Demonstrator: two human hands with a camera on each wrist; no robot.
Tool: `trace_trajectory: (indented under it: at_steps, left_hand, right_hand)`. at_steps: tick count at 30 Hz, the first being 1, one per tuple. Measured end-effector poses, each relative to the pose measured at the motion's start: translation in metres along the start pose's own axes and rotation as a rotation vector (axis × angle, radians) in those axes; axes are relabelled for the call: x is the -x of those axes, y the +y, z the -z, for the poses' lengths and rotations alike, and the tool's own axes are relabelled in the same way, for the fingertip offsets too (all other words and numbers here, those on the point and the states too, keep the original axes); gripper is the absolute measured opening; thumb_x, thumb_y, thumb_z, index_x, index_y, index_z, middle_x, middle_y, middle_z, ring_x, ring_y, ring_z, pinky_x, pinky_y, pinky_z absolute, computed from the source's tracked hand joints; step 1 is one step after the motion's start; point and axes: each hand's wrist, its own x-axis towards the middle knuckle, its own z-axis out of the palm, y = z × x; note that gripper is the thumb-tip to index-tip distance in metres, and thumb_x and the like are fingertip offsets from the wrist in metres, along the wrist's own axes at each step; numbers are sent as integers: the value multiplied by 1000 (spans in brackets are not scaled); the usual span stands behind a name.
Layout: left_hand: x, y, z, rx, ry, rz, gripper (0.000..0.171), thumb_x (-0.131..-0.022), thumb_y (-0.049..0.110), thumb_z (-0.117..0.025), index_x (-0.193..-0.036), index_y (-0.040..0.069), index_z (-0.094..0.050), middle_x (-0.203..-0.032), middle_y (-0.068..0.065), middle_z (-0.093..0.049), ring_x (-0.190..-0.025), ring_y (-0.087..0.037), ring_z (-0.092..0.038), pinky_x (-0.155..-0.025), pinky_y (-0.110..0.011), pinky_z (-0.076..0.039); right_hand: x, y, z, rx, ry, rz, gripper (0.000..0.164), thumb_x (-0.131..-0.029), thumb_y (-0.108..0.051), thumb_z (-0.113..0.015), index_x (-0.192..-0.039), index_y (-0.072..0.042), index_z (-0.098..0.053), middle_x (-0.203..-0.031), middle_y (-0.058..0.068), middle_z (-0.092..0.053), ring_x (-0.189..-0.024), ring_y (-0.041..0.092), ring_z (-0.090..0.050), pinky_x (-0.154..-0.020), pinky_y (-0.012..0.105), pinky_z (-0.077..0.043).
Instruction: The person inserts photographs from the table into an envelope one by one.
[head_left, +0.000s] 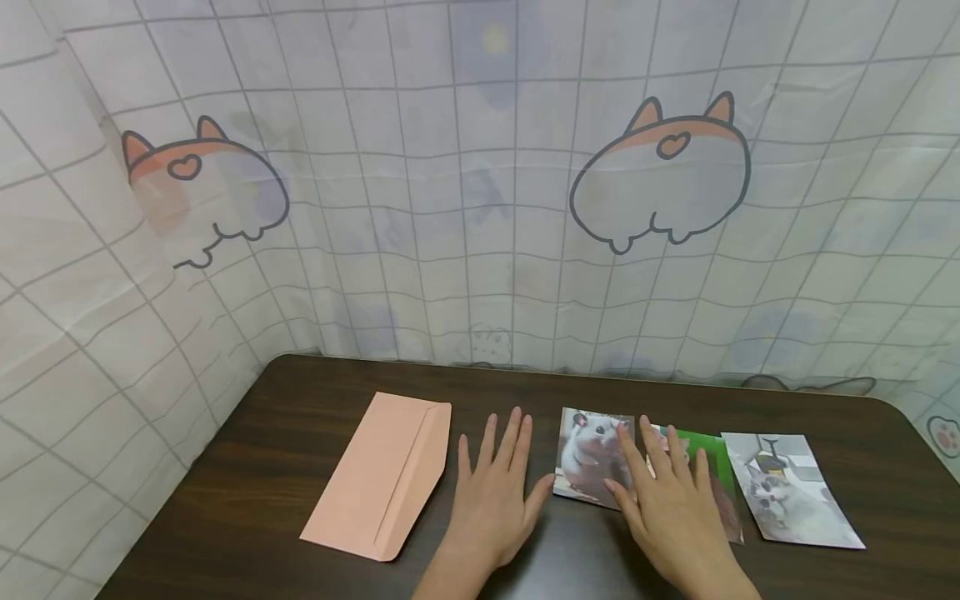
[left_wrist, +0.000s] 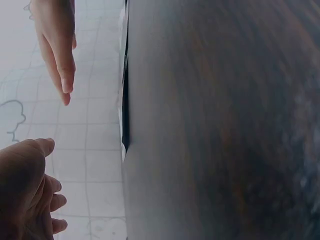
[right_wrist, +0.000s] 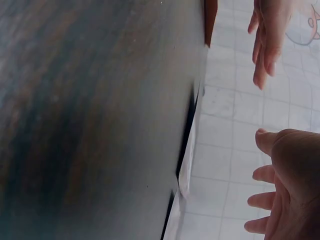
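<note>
My left hand is held palm down with straight fingers and holds nothing, between a pink envelope and the cards. My right hand, fingers spread and holding nothing, overlaps a hamster picture card and a green-edged picture card in the head view. Both wrist views show the hands raised above the tabletop. To the right lies a third picture card with a pale furry animal on it. Much of the green-edged card is hidden behind my right hand.
The dark wood table has rounded far corners. A white grid-patterned curtain with cartoon animal prints hangs behind its back edge and along the left side.
</note>
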Motion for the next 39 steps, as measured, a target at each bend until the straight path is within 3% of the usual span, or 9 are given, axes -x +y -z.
trace_trajectory:
  at_steps: [19, 32, 39]
  left_hand:
    - [3, -6, 5, -1, -10, 10, 74, -110, 54, -39, -170, 12, -22, -177, -3, -17, -162, -33, -19, -123, -69, -18]
    - [9, -20, 8, 0, 17, 21, 74, -110, 53, -41, -168, 10, -26, -176, -6, -20, -161, -36, -22, -122, -71, -19]
    - [13, -30, 10, 48, 16, 33, 74, -110, 52, -43, -168, 9, -27, -175, -9, -23, -161, -40, -21, -120, -74, -18]
  right_hand:
    - [-2, 5, 3, -6, 8, 17, 68, -102, -33, -68, -159, -4, -45, -162, 30, -39, -147, 57, -37, -113, 78, -28]
    - [-8, 7, 1, -42, 0, 47, 66, -103, -31, -67, -158, -1, -45, -162, 31, -40, -149, 55, -35, -114, 74, -30]
    - [-11, 10, 0, -64, -16, 57, 64, -104, -29, -66, -157, 2, -46, -161, 33, -40, -148, 57, -37, -113, 74, -33]
